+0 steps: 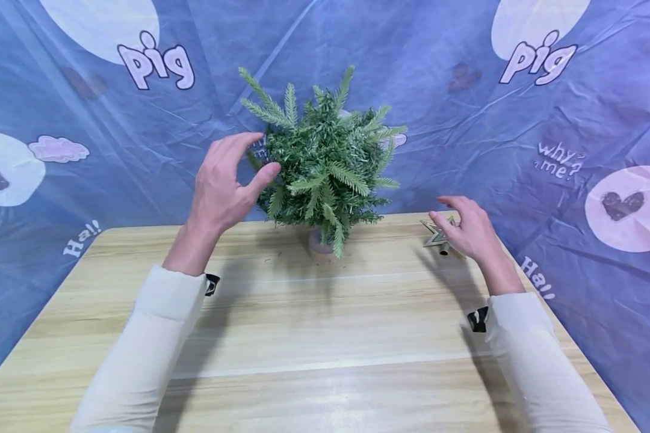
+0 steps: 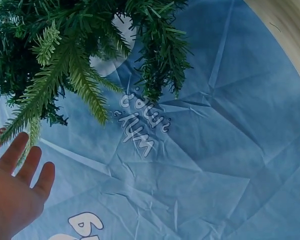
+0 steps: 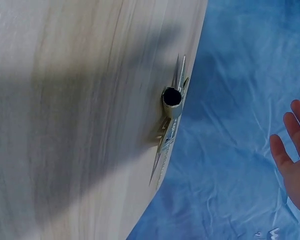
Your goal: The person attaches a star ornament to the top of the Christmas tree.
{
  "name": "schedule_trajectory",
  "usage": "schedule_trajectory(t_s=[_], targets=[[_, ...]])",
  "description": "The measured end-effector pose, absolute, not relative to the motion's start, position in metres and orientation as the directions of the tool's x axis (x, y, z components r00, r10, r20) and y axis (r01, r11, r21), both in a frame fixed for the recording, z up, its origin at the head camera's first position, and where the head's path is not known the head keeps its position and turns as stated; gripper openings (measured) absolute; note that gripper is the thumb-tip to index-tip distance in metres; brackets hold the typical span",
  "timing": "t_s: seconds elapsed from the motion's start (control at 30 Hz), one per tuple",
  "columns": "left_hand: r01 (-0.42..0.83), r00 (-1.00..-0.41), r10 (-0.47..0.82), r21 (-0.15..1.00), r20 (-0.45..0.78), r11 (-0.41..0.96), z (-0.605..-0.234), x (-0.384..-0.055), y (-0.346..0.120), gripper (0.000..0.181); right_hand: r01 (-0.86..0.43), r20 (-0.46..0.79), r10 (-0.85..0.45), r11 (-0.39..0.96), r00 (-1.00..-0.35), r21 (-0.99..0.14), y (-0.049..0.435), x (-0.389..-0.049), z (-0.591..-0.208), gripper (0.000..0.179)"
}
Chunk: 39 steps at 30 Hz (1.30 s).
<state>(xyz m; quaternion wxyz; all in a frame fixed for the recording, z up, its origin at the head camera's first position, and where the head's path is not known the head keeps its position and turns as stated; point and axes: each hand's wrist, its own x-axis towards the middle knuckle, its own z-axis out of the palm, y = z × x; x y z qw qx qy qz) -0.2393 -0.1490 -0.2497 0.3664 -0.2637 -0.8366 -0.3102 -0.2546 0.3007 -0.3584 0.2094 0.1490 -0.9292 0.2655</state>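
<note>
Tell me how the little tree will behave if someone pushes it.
The tree will probably tip rather than slide, since its bushy top spreads far wider than the narrow base. The pale sprigs look thin, so they would likely bend when pressed. The shiny green strands suggest plastic or tinsel, so it may be fairly light for its size.

All the readable lettering stands on the blue cloth (image 1: 439,132). The head view shows "pig" (image 1: 156,62) at upper left, another "pig" (image 1: 538,59) at upper right, "Ha!!" (image 1: 82,238) lower left, a second "Ha!!" (image 1: 538,278) lower right, and "why me?" (image 1: 560,161) at right. In the left wrist view, a "why me?" (image 2: 142,122) appears upside down.
</note>
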Motion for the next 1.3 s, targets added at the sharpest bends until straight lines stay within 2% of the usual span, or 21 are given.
schedule_trajectory(t_s=[0.4,0.6,0.77,1.0,1.3], targets=[[0.704,-0.576,0.289,0.285,0.765,0.651,-0.245,-0.245,-0.139,0.087,-0.308,0.391,-0.109,0.814,-0.914,-0.492,0.309,-0.257,-0.364,0.052],[0.738,-0.536,0.325,0.246,0.78,0.628,-0.241,-0.251,-0.133,0.073,-0.313,0.391,-0.117,0.816,-0.913,-0.486,0.316,-0.259,-0.361,0.052],[0.739,-0.54,0.346,0.237,0.767,0.63,-0.238,-0.254,-0.131,0.058,-0.287,0.385,-0.086,0.815,-0.919,-0.503,0.322,-0.259,-0.363,0.052],[0.735,-0.544,0.364,0.219,0.756,0.642,-0.235,-0.258,-0.128,0.057,-0.241,0.365,-0.033,0.806,-0.931,-0.541,0.33,-0.26,-0.37,0.056],[0.743,-0.534,0.404,0.184,0.743,0.644,-0.226,-0.258,-0.12,0.056,-0.167,0.256,-0.02,0.806,-0.967,-0.568,0.341,-0.257,-0.373,0.068]])
